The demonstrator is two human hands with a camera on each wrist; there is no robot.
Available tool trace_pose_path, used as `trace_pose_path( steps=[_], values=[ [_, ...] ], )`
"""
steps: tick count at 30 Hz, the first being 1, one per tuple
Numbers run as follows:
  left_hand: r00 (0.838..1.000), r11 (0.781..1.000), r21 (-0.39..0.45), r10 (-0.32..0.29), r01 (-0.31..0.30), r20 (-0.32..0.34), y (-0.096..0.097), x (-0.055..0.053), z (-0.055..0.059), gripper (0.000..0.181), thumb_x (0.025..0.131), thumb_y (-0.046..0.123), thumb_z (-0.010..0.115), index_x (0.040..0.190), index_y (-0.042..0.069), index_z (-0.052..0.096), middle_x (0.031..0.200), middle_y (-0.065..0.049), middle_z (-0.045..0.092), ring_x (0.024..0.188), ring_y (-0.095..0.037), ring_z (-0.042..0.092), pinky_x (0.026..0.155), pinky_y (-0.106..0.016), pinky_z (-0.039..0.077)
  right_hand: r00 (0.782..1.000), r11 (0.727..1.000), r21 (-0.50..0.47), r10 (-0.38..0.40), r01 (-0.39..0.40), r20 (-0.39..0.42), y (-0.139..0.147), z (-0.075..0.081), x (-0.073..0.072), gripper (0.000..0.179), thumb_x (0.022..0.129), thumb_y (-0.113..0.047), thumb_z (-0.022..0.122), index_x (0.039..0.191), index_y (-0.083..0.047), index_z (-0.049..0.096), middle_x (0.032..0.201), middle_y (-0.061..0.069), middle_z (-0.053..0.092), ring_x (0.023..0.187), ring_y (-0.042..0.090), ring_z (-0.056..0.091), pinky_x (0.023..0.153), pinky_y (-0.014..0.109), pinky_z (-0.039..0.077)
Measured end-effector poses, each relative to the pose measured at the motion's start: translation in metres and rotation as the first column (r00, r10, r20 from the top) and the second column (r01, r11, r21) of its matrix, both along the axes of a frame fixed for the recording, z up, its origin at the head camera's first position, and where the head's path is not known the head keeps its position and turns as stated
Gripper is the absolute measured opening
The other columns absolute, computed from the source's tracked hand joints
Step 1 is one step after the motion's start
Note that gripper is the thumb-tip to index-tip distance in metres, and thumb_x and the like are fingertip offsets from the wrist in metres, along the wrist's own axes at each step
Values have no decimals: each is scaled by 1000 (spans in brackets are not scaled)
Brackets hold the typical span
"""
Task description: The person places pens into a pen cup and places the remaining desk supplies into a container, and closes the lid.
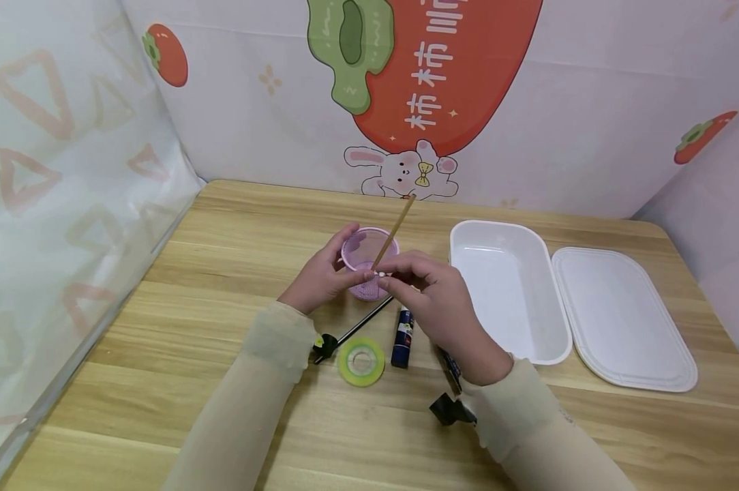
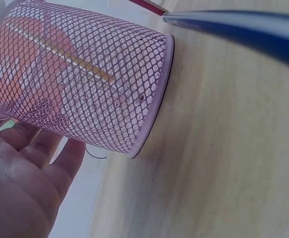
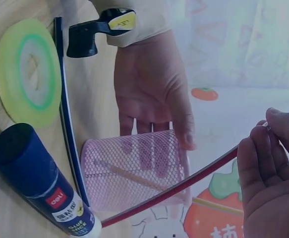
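1. The person's left grip [image 1: 325, 271] curved round the side of the pink mesh cup [image 1: 369, 292], which was upright, on or just above the counter [image 1: 161, 307], with a wooden stick [image 1: 397, 228] leaning in it.
2. The right grip [image 1: 435, 293] pinched a small pale piece [image 1: 381, 274] between fingertips and thumb, near the cup's mouth.
3. Good work here likely called for a steady cup and a light but sure pinch, since so small a piece could slip.
4. The stick and nearby glue stick [image 1: 403, 337] were best left unbumped.
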State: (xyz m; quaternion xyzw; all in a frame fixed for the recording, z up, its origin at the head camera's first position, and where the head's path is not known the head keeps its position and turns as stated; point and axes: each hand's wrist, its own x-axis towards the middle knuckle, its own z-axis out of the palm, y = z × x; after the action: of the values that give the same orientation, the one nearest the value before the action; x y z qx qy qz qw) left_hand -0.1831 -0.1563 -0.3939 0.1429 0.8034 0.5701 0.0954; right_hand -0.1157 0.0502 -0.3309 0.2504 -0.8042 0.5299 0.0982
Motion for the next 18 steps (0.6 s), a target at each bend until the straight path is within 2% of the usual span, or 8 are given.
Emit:
trace_pose_path(
  steps=[8,15,18],
  values=[
    [1000,1000,8,-7,7,14,1,0,2,92,78,32,75,149,28,16,148,8,32,134,-14,30,109,-36,28,1000,996,-90,-22,20,-14,8,10,1,16,83,-15,70,99,-13,70,91,-5,67,72,11,59,63,23,53],
    [999,1000,-14,-12,12,34,4,13,26,91,80,26,74,150,20,15,150,-3,29,137,-23,27,109,-38,27,998,985,-161,-64,59,-28,16,28,5,16,83,-10,69,99,-9,69,92,-2,67,77,15,61,68,24,54],
    [999,1000,-22,-13,14,32,5,16,30,90,81,25,73,150,19,15,150,-4,29,137,-23,27,109,-37,27,996,975,-211,-80,72,-28,20,36,7,16,82,-7,70,99,-7,70,92,3,68,78,17,62,69,24,54]
  ],
)
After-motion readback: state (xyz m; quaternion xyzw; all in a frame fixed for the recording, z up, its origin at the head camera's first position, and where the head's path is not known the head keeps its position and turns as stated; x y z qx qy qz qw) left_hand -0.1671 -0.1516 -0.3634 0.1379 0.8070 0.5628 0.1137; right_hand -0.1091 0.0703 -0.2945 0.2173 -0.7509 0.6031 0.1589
